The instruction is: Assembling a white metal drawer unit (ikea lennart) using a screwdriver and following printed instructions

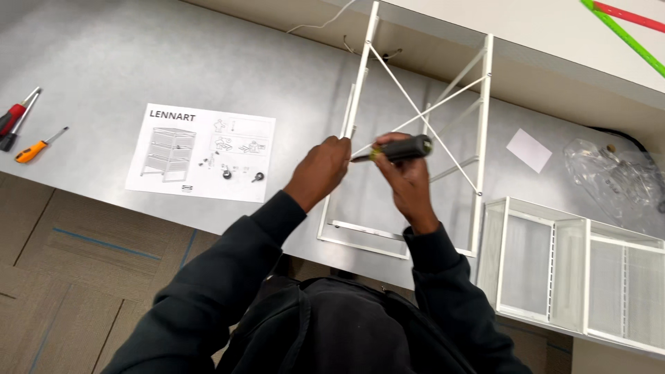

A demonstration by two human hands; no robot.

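Black-handled screwdriver point(400, 148) level in right hand point(409, 181).

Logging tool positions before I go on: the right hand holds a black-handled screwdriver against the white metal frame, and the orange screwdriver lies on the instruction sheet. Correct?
Not quite. The head view shows the orange screwdriver on the bare grey table, left of the instruction sheet. The right hand does hold the black-handled screwdriver at the white metal frame.

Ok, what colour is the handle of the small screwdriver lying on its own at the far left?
Orange, clearest in the head view.
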